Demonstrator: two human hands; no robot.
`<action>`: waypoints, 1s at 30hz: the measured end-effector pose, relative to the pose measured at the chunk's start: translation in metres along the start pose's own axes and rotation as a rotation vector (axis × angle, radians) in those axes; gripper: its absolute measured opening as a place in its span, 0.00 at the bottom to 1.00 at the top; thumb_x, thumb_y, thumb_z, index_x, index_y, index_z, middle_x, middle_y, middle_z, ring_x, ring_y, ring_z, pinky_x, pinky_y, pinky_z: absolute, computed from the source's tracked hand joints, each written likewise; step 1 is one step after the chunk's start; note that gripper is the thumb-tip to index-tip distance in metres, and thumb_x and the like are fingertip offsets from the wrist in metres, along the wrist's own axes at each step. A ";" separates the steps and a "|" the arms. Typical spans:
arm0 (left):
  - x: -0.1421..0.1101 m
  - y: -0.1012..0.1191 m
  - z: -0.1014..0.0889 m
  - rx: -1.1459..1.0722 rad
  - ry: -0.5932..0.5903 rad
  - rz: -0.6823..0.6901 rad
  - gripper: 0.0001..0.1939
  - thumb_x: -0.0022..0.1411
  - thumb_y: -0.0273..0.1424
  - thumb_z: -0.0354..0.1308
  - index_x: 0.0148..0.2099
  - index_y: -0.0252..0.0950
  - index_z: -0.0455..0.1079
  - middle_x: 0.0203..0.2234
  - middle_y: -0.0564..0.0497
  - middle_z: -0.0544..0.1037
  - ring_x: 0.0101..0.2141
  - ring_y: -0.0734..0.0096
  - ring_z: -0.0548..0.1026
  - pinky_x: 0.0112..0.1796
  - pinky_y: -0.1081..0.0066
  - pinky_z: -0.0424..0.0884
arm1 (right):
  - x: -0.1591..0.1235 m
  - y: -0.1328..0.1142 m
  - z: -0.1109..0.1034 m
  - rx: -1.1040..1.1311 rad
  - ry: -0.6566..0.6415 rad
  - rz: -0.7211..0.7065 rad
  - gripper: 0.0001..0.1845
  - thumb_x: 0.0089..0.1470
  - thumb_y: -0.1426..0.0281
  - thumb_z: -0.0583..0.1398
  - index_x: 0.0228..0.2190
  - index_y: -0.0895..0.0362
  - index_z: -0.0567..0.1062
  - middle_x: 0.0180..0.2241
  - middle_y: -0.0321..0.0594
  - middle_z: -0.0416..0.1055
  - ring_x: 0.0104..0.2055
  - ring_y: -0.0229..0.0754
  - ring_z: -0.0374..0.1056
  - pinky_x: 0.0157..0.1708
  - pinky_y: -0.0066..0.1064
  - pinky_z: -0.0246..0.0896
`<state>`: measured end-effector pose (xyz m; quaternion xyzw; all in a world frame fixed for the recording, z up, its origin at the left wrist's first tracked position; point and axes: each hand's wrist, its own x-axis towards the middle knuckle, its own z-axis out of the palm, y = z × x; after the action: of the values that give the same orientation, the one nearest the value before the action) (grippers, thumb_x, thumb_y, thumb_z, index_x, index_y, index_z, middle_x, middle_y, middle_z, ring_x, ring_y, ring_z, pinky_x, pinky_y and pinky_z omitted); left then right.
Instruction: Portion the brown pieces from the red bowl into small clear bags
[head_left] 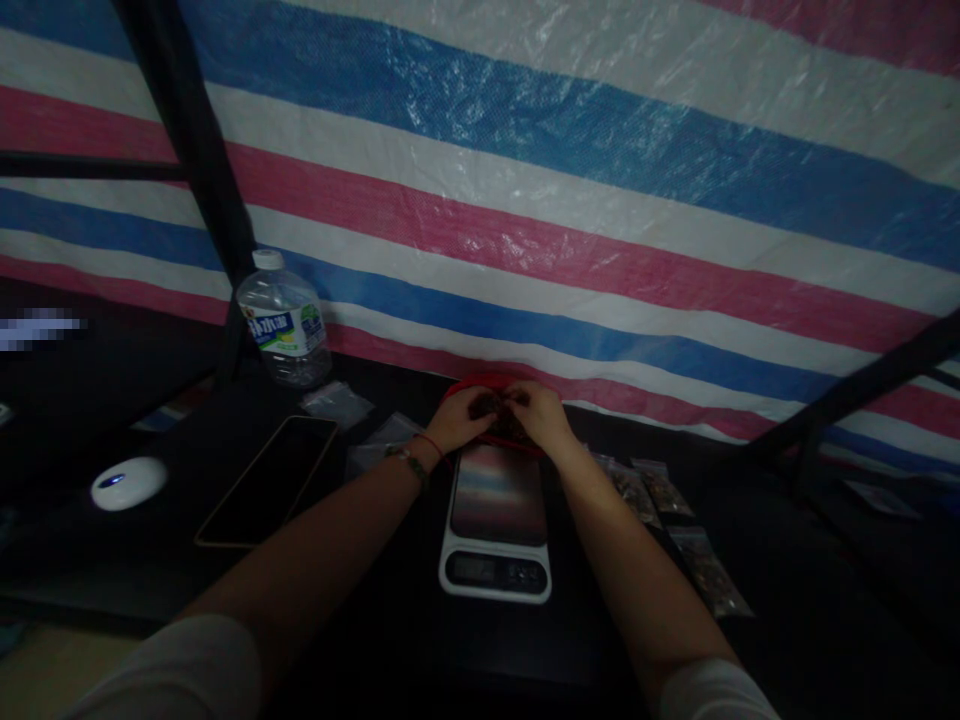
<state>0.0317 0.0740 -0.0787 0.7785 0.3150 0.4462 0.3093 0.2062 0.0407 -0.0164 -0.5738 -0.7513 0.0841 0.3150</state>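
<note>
the left hand (459, 420) and right hand (541, 412) are both dipped, fingers curled, among brown bits (508, 428) in a red bowl (480, 381) at the far end of the scale (445, 570); from here i can't tell whether either is pinching any. the scale's display (475, 570) is too dim to read. over on the left, a bottle (300, 368) wears a label (283, 332) with white characters on blue; i make out 水. filled bags (709, 572) lie to the right.

Black worktop (157, 560) here, and it's busy: white oval gadget (139, 486), phone (266, 485), bottle (289, 345), clear bags (337, 402) to the left, scale (499, 505) mid-table, red container (487, 382) just behind, filled bags (711, 575) over right!
</note>
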 end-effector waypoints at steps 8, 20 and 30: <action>0.000 -0.002 0.001 0.033 0.004 0.007 0.19 0.54 0.30 0.61 0.49 0.35 0.69 0.42 0.46 0.78 0.42 0.63 0.77 0.45 0.62 0.74 | -0.003 -0.001 0.000 0.050 -0.020 0.042 0.10 0.55 0.71 0.59 0.37 0.56 0.79 0.39 0.41 0.78 0.41 0.42 0.72 0.42 0.31 0.64; -0.001 0.004 0.001 0.079 -0.025 0.019 0.20 0.52 0.30 0.63 0.48 0.35 0.70 0.41 0.46 0.78 0.42 0.62 0.77 0.45 0.63 0.74 | -0.002 -0.002 0.009 0.126 0.000 0.072 0.08 0.51 0.73 0.60 0.32 0.55 0.80 0.34 0.38 0.79 0.36 0.40 0.73 0.38 0.28 0.64; -0.001 0.002 0.000 0.006 0.000 0.005 0.18 0.54 0.29 0.60 0.49 0.37 0.70 0.42 0.47 0.78 0.42 0.63 0.77 0.45 0.62 0.74 | 0.001 0.001 -0.001 0.069 0.054 0.098 0.10 0.52 0.73 0.58 0.33 0.55 0.80 0.35 0.39 0.79 0.39 0.42 0.73 0.42 0.31 0.64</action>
<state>0.0320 0.0718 -0.0778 0.7801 0.3145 0.4461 0.3059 0.2074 0.0419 -0.0161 -0.6006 -0.7103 0.1099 0.3503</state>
